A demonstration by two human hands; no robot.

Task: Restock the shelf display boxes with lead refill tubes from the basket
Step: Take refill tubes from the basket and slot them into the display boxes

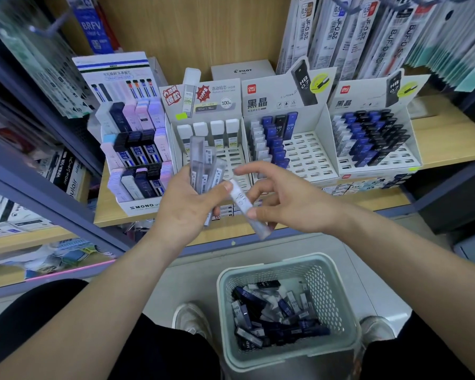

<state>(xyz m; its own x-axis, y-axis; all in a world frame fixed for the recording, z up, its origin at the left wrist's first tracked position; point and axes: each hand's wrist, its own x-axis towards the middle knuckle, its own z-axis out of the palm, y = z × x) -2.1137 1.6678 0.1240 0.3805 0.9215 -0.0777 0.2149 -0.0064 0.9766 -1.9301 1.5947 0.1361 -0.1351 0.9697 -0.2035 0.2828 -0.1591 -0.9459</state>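
Note:
My left hand (pixel 187 198) grips a fan of several clear lead refill tubes (pixel 203 165) in front of the shelf. My right hand (pixel 283 201) pinches one clear white-capped tube (pixel 244 207) between thumb and fingers, tilted, right beside the bundle. Behind them stands a white display box (pixel 232 160) with a row of white-capped tubes at its back and open slots in front. Below, between my feet, a pale green basket (pixel 337 303) holds several blue, black and clear tubes (pixel 274 311).
To the right are two "HB 0.7" display boxes, one partly filled (pixel 310 157) and one fuller (pixel 376 141). A MONO tiered box (pixel 137 160) stands left. Hanging refill packs (pixel 368 31) crowd the upper right. The wooden shelf edge (pixel 444 154) runs across.

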